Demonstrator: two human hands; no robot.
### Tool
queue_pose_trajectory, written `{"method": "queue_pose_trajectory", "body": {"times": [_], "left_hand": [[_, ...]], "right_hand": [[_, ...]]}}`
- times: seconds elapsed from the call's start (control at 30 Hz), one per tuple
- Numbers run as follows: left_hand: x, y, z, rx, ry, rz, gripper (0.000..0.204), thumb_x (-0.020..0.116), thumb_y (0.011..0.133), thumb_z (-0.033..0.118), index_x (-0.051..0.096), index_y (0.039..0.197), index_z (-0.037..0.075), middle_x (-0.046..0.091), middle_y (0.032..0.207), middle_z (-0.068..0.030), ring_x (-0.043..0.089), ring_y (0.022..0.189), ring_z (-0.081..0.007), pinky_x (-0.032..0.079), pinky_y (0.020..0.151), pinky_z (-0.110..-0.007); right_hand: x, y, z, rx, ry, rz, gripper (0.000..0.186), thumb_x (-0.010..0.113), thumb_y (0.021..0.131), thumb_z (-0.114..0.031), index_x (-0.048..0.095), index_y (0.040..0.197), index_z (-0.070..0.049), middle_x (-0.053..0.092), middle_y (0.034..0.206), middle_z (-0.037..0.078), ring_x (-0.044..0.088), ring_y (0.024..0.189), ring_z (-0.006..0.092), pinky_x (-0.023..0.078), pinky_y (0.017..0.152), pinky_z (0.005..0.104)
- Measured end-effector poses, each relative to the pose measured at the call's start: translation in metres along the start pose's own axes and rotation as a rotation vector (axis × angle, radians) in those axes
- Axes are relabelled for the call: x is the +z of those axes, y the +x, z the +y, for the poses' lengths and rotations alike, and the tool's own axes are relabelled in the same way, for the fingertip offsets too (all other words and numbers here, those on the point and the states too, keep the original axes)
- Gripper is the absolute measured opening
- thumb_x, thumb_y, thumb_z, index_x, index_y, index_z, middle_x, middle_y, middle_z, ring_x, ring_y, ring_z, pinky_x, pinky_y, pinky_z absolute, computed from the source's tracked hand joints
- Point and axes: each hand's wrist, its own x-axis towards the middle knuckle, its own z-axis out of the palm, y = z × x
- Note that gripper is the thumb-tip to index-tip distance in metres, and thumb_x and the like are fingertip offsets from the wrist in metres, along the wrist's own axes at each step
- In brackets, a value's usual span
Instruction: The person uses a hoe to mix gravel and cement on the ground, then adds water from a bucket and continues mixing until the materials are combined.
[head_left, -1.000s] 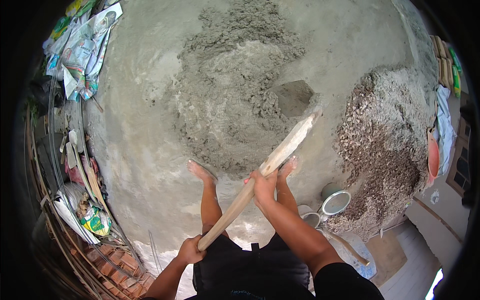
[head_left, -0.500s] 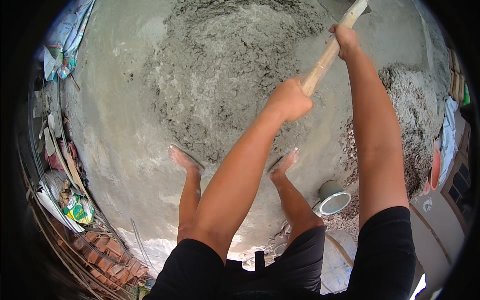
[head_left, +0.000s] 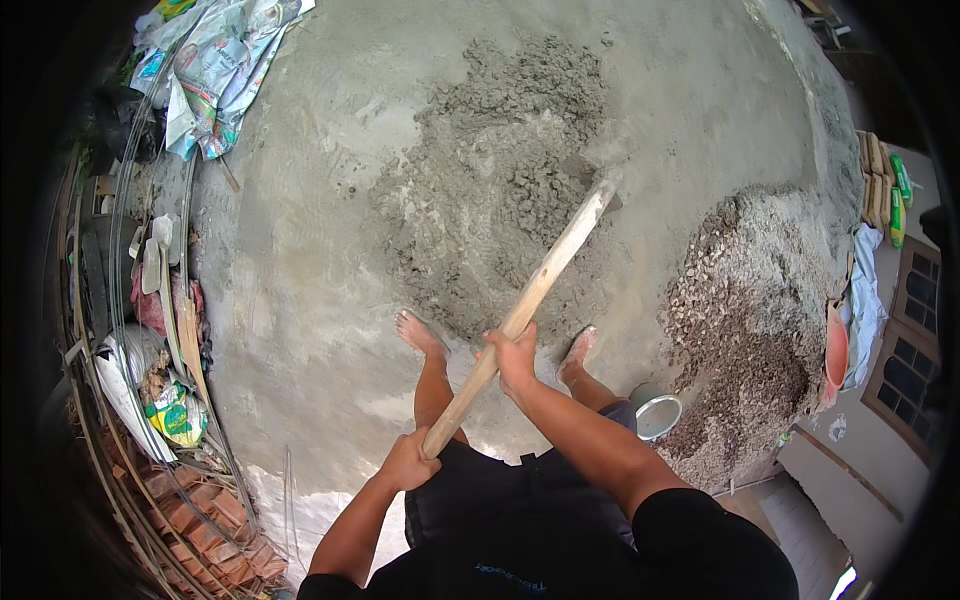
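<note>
A hoe with a long wooden handle [head_left: 553, 262] slants from my waist up to the right. My left hand [head_left: 409, 462] is wrapped round its lower end, close by my hip. Farther up, in front of my legs, my right hand [head_left: 514, 360] grips the shaft. The hoe's head is at the right side of a heap of wet grey mortar [head_left: 470, 200], and most of its blade is hidden there. My bare feet stand at the near edge of the mortar, one on each side of the handle.
A pile of gravel and sand [head_left: 745, 330] lies to the right, with a bucket [head_left: 659, 416] beside it. Crumpled sacks [head_left: 215, 80], bent rods and red bricks [head_left: 205, 520] line the left edge. An orange basin [head_left: 836, 352] is by the right wall.
Both hands have come down and nearer my body with the hoe. Its head has moved from the far upper right into the mortar's right side. My view has shifted back.
</note>
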Motion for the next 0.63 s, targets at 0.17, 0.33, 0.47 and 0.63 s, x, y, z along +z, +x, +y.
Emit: {"method": "queue_pose_trajectory", "body": {"times": [0.17, 0.33, 0.47, 0.63], "left_hand": [[-0.048, -0.026, -0.056, -0.083, 0.235, -0.057, 0.03, 0.069, 0.067, 0.014, 0.059, 0.094, 0.004, 0.066, 0.081, -0.0242, 0.065, 0.083, -0.0457, 0.052, 0.073, -0.048], [-0.011, 0.045, -0.026, 0.071, 0.191, 0.073, 0.031, 0.069, 0.065, 0.015, 0.059, 0.094, 0.006, 0.066, 0.079, -0.0229, 0.065, 0.081, -0.0449, 0.052, 0.071, -0.05], [0.07, 0.21, 0.104, 0.131, 0.026, 0.173, 0.034, 0.068, 0.068, 0.013, 0.058, 0.098, 0.002, 0.065, 0.08, -0.0269, 0.064, 0.081, -0.0469, 0.051, 0.072, -0.052], [0.107, 0.432, 0.295, 0.156, -0.241, 0.257, 0.04, 0.068, 0.073, 0.018, 0.057, 0.105, -0.003, 0.064, 0.088, -0.0324, 0.062, 0.088, -0.0488, 0.05, 0.078, -0.05]], "right_hand": [[0.023, 0.007, 0.004, 0.411, 0.461, -0.176, 0.04, 0.063, 0.086, 0.002, 0.035, 0.114, -0.005, 0.053, 0.086, 0.015, 0.06, 0.065, 0.0275, 0.057, 0.058, 0.0434], [-0.014, 0.045, -0.054, 0.281, 0.265, -0.099, 0.035, 0.059, 0.086, 0.002, 0.037, 0.113, -0.004, 0.053, 0.079, 0.013, 0.058, 0.06, 0.0252, 0.056, 0.056, 0.0416], [-0.055, 0.2, -0.193, 0.017, 0.103, -0.089, 0.035, 0.055, 0.083, 0.002, 0.036, 0.113, -0.003, 0.053, 0.079, 0.013, 0.055, 0.055, 0.0217, 0.051, 0.05, 0.0376], [-0.054, 0.444, -0.423, -0.468, -0.439, -0.144, 0.017, 0.055, 0.079, -0.002, 0.048, 0.095, 0.0, 0.052, 0.071, 0.01, 0.055, 0.054, 0.0179, 0.049, 0.048, 0.0335]]}}
